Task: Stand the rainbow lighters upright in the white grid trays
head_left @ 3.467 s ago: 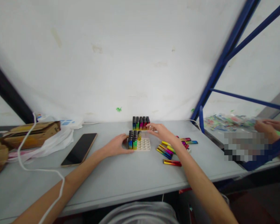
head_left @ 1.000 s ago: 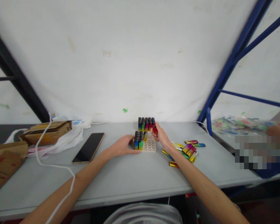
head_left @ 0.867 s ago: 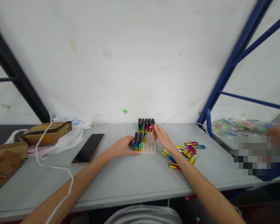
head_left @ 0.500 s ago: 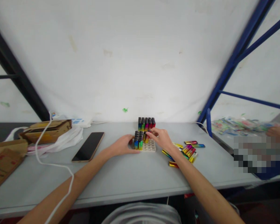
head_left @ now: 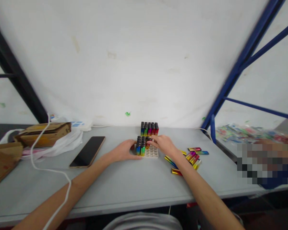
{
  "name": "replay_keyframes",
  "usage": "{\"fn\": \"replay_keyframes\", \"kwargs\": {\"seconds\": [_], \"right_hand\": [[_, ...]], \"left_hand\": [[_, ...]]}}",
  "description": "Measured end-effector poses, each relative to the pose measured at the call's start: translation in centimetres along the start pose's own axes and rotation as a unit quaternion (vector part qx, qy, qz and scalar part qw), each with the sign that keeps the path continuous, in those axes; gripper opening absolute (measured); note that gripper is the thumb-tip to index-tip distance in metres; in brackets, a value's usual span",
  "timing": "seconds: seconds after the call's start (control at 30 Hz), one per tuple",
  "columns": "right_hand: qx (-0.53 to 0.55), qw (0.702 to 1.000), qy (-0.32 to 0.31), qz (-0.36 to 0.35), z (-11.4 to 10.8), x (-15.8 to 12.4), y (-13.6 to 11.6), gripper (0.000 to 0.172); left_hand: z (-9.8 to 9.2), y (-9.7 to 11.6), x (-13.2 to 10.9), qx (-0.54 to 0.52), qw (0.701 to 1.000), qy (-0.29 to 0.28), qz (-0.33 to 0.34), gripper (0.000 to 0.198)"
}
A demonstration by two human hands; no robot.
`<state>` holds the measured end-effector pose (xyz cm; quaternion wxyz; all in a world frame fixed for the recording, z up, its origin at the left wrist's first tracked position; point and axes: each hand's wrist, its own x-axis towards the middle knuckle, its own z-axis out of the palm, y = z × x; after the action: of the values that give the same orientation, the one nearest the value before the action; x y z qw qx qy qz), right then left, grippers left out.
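Observation:
A white tray (head_left: 152,153) with round holes stands on the table in front of me. Its left part holds several upright tubes (head_left: 140,150) with black tops and shiny blue-to-green bodies. My left hand (head_left: 123,151) is curved round the tray's left side, thumb along the front, fingers partly hidden behind. At the right edge of the standing group, my right hand (head_left: 164,144) pinches a red-and-yellow tube (head_left: 148,146) that stands in the tray. Empty holes show to the right of it. Loose shiny tubes (head_left: 192,157) lie in a pile beside my right forearm.
Behind the tray stands a block of black-topped coloured tubes (head_left: 149,129). A phone (head_left: 88,151) lies to the left, near cardboard boxes (head_left: 44,133) and a white cable (head_left: 50,170). Blue frame bars (head_left: 230,81) rise at right; beyond them are another person's hands and plastic bags (head_left: 242,132).
My right hand has lowered the red-and-yellow tube into the tray beside the others. My left hand stays at the tray. The whole view has shifted slightly.

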<state>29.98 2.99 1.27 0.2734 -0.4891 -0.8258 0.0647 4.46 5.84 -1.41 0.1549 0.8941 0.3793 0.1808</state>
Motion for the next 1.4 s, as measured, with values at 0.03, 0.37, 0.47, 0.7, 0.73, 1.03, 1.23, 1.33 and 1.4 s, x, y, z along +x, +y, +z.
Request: {"fn": "replay_keyframes", "kwargs": {"seconds": [0.03,0.37,0.47,0.7,0.73,1.03,1.23,1.33,1.4], "right_hand": [[-0.017,1.000,0.007,0.020,0.1,0.1,-0.2,0.034],[0.028,0.994,-0.023,0.101,-8.6,-4.6,5.1,0.031],[0.009,0.990,-0.067,0.126,-9.8,-7.3,7.2,0.027],[-0.065,0.986,-0.090,0.123,-7.1,-9.0,8.5,0.035],[-0.063,0.988,-0.091,0.112,-6.7,-8.8,8.5,0.034],[0.156,0.978,0.038,0.136,-5.6,-5.5,7.5,0.028],[0.453,0.869,0.125,0.157,-4.1,-1.3,3.5,0.040],[0.489,0.846,0.115,0.180,-3.4,0.1,1.6,0.041],[0.491,0.846,0.106,0.181,-2.7,0.6,0.8,0.043]], "left_hand": [[0.0,0.0,0.0,0.001,1.000,0.000,0.000,0.064],[-0.3,0.4,0.0,-0.007,1.000,-0.003,0.004,0.064],[-0.3,0.3,0.0,-0.005,1.000,-0.006,0.010,0.064],[-0.4,0.3,0.0,-0.025,1.000,0.000,0.005,0.063],[-0.4,0.3,-0.1,-0.028,1.000,0.002,0.006,0.063],[-0.2,0.1,0.0,-0.011,1.000,-0.001,0.008,0.063],[0.0,-0.1,-0.2,-0.012,1.000,0.003,0.005,0.066],[0.1,-0.1,-0.2,-0.008,1.000,0.012,0.012,0.068],[0.2,-0.1,-0.1,-0.007,1.000,0.014,0.018,0.069]]}}
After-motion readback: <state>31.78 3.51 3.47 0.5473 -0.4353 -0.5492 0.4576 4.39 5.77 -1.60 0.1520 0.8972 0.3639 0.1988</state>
